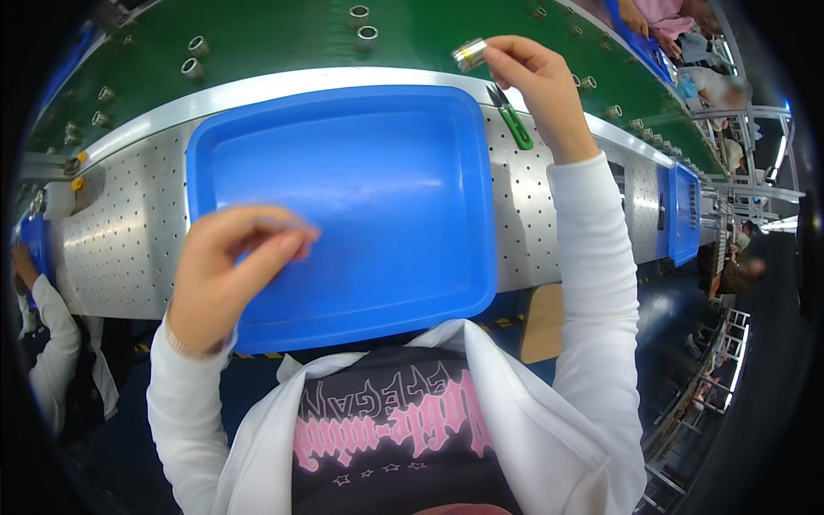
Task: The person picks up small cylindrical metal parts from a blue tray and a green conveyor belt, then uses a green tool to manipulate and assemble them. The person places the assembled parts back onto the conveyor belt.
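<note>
My right hand [541, 93] is raised at the edge of the green conveyor belt. Its thumb and fingertips pinch a short silvery metal cylinder [469, 55] marked with a yellow stripe. Below that hand, green-handled thread snips [512, 118] lie on the perforated metal table. My left hand [236, 266] hovers over the left part of a blue plastic tray [489, 197], thumb and fingers pressed together. Motion blurs its fingertips, and whatever may be between them cannot be made out.
Several metal cylinders [367, 35] stand spread along the green belt [283, 43] beyond the tray. Another blue tray [684, 213] sits far right on the perforated table [112, 249]. A co-worker's white sleeve [57, 339] shows at far left; other people are at upper right.
</note>
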`<state>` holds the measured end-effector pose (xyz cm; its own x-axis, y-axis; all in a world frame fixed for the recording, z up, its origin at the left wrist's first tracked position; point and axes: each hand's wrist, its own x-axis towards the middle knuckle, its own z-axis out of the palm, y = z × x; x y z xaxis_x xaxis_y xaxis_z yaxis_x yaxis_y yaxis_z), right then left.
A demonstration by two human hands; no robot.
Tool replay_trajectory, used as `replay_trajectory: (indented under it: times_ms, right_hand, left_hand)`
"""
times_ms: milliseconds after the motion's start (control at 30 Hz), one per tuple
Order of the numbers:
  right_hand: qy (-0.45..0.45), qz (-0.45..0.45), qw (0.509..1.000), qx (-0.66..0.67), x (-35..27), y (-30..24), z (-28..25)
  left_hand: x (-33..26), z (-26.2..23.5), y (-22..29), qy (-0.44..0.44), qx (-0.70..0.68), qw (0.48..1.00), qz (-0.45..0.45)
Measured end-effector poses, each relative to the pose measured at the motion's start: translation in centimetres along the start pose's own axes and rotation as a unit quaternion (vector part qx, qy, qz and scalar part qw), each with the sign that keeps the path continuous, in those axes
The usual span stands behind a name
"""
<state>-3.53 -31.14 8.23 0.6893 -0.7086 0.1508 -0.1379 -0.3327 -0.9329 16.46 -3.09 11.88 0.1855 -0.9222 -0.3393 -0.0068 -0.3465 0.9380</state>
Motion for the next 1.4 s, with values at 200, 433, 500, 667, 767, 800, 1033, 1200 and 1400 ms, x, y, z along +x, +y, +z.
replay_trajectory:
  times_ms: [200,433,500,667,767,800,1033,1200,1400]
  right_hand:
    - [-0.125,-0.052,0.990,0.034,-2.7,-4.9,3.9]
    - [-0.200,-0.039,0.971,0.121,-3.6,-5.5,6.3]
    - [-0.204,-0.034,0.969,0.132,-3.9,-5.7,6.6]
    - [-0.213,-0.030,0.966,0.140,-4.3,-5.7,6.8]
    - [-0.209,-0.020,0.965,0.155,-4.6,-5.7,7.1]
    - [-0.206,-0.016,0.965,0.159,-4.7,-5.7,7.1]
    - [-0.205,-0.015,0.965,0.160,-5.2,-5.3,7.5]
    - [-0.197,-0.002,0.959,0.201,-5.3,-4.4,7.8]
    - [-0.200,-0.005,0.951,0.234,-5.4,-4.3,8.0]
  left_hand:
    - [5.4,2.2,0.3,0.001,-0.093,0.985,0.142]
    - [5.1,3.3,-0.5,-0.029,-0.177,0.973,0.142]
    - [4.9,3.2,-0.7,-0.039,-0.204,0.970,0.127]
    - [4.7,3.3,-1.0,-0.062,-0.270,0.956,0.094]
    - [4.6,3.4,-1.0,-0.062,-0.288,0.952,0.084]
    - [4.6,3.5,-1.0,-0.043,-0.251,0.961,0.111]
    - [5.1,4.9,-1.3,0.129,0.098,0.922,0.353]
    - [5.0,5.0,-1.4,0.140,0.129,0.918,0.347]
    - [4.9,5.1,-1.2,0.138,0.128,0.921,0.341]
